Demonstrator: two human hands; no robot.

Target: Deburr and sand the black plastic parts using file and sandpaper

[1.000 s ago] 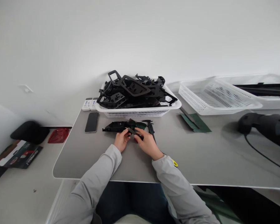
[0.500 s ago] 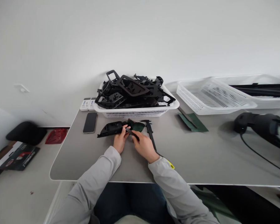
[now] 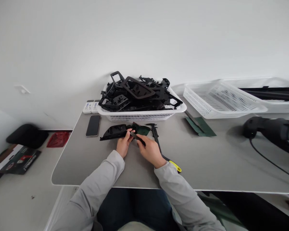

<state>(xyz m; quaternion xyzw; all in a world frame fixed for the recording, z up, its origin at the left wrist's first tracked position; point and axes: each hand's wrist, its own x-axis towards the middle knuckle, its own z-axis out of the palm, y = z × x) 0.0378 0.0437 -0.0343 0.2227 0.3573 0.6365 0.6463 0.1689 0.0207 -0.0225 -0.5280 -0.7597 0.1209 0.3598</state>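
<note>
A black plastic part lies tilted on the grey table, with my left hand closed on its right end. My right hand is wrapped round a dark, thin tool, whose tip points up and left to my left fingertips. Just beyond the fingers is a piece of dark green sheet. A black caliper lies to the right of it. Partly under my right wrist is something with a yellow-and-black handle.
A white basket heaped with black plastic parts stands behind my hands. A phone and small white boxes are at left. Green sheets, more white baskets and a black corded device are at right.
My right hand has shifted very slightly right, and more of the yellow handle shows beside its wrist. My left hand keeps its hold on the black part.
</note>
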